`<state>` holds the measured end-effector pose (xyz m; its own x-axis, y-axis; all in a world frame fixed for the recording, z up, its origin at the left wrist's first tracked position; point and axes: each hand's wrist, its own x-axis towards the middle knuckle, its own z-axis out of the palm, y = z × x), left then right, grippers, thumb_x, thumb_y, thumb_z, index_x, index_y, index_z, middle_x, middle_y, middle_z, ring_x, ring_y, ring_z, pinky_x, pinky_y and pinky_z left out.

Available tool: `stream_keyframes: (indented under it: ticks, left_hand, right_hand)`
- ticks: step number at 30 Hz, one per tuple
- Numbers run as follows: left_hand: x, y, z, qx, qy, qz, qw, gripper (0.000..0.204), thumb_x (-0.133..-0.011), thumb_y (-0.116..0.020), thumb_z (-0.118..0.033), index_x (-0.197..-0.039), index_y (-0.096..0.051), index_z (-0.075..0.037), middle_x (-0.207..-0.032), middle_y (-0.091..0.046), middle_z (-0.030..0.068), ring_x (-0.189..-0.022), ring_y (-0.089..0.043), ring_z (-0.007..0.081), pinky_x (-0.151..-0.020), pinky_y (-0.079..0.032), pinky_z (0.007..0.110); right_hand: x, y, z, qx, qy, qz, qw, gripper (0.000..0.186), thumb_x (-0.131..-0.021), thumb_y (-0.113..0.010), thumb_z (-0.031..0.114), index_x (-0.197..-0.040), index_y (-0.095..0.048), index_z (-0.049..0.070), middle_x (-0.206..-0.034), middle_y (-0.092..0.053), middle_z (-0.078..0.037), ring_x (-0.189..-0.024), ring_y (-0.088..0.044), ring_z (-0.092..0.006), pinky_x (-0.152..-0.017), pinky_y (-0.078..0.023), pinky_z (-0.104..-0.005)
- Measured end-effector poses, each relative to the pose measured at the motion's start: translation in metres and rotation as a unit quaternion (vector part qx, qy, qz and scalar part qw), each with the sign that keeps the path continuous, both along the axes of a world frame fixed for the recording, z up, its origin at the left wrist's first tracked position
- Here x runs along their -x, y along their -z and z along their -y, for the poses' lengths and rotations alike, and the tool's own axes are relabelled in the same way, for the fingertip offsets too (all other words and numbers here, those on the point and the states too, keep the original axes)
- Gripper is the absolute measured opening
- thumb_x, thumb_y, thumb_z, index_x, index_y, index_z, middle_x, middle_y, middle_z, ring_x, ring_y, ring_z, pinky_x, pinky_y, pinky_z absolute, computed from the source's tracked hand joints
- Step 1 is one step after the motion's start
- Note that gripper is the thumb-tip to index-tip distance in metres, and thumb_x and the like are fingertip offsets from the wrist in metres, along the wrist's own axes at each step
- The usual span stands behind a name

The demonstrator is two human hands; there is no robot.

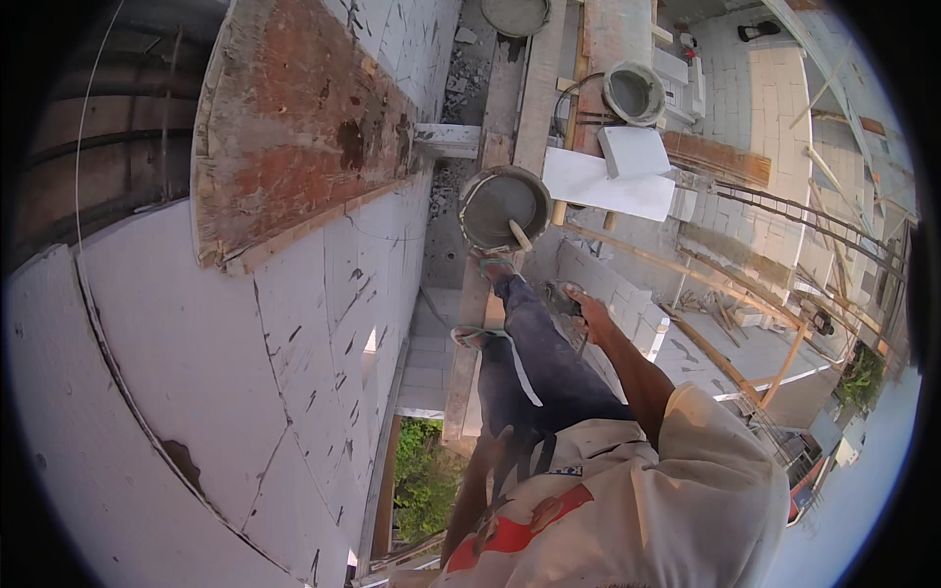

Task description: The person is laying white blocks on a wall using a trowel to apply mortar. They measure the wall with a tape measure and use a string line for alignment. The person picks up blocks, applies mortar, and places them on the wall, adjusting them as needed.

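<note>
My right hand (590, 316) is out beside my right leg, its fingers closed round a dark grey hand tool (566, 298) whose exact kind I cannot make out. My left hand (498, 444) hangs low against my left thigh; its fingers are too unclear to read. Just beyond my feet stands a round bucket (465, 210) of wet grey mortar (498, 204). A wooden handle (520, 235) sticks up out of it at the near right. Neither hand touches the bucket.
My sandalled feet stand on narrow planks (461, 392), with greenery (423, 480) far below. A white block wall (323, 392) rises on the left, a stained board (304, 127) against it. White blocks (635, 153) and another bucket (608, 96) sit farther right.
</note>
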<state>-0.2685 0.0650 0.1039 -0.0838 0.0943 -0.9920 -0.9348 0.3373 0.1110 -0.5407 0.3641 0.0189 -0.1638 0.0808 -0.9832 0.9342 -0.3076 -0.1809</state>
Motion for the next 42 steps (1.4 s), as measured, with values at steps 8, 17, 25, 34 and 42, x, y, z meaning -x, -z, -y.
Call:
stream_keyframes:
  ticks: [8,17,25,34,42]
  left_hand:
    - [0.027,0.076,-0.034,0.123,0.165,0.148,0.967,0.133,-0.081,-0.073,-0.07,-0.156,-0.006,0.016,-0.152,-0.03,0.0469,-0.143,-0.039,0.0536,-0.118,-0.036,0.05]
    - [0.012,0.138,-0.033,0.235,0.24,0.186,0.923,0.132,-0.076,-0.069,-0.08,-0.152,-0.018,0.014,-0.148,-0.037,0.0353,-0.136,-0.045,0.0506,-0.109,-0.042,0.059]
    - [0.03,0.132,-0.039,0.247,0.245,0.193,0.918,0.128,-0.078,-0.069,-0.078,-0.151,-0.02,0.014,-0.146,-0.04,0.0359,-0.134,-0.046,0.0506,-0.108,-0.043,0.058]
    - [0.013,0.129,-0.037,0.231,0.227,0.142,0.935,0.119,-0.083,-0.07,-0.07,-0.15,-0.02,0.015,-0.145,-0.041,0.0377,-0.129,-0.049,0.0537,-0.107,-0.043,0.059]
    - [0.0,0.091,-0.02,0.181,0.125,0.062,0.974,0.085,-0.088,-0.063,-0.031,-0.154,-0.023,0.004,-0.141,-0.045,0.0377,-0.125,-0.052,0.055,-0.105,-0.045,0.059]
  right_hand:
    - [0.054,0.184,-0.108,-0.235,-0.102,-0.007,0.966,0.038,-0.085,-0.086,0.038,-0.086,-0.064,0.007,-0.065,-0.058,0.0,-0.045,-0.048,-0.0095,-0.037,-0.032,-0.0266]
    - [0.231,0.393,-0.105,-0.283,-0.312,-0.157,0.893,0.05,-0.086,-0.084,0.036,-0.115,-0.064,0.0,-0.086,-0.066,-0.004,-0.068,-0.056,-0.0106,-0.056,-0.045,-0.0281]
    - [0.313,0.479,-0.071,-0.195,-0.509,-0.276,0.792,0.065,-0.087,-0.081,0.041,-0.137,-0.061,0.005,-0.119,-0.071,-0.019,-0.108,-0.066,-0.0297,-0.094,-0.05,-0.0412]
    - [0.307,0.49,-0.1,-0.318,-0.477,-0.292,0.766,0.062,-0.092,-0.071,0.03,-0.143,-0.055,-0.001,-0.138,-0.062,-0.027,-0.132,-0.058,-0.0378,-0.11,-0.046,-0.0415]
    - [0.152,0.304,-0.1,-0.25,-0.49,-0.244,0.799,0.044,-0.089,-0.069,0.017,-0.13,-0.064,0.0,-0.115,-0.073,-0.024,-0.109,-0.072,-0.0353,-0.095,-0.055,-0.0425]
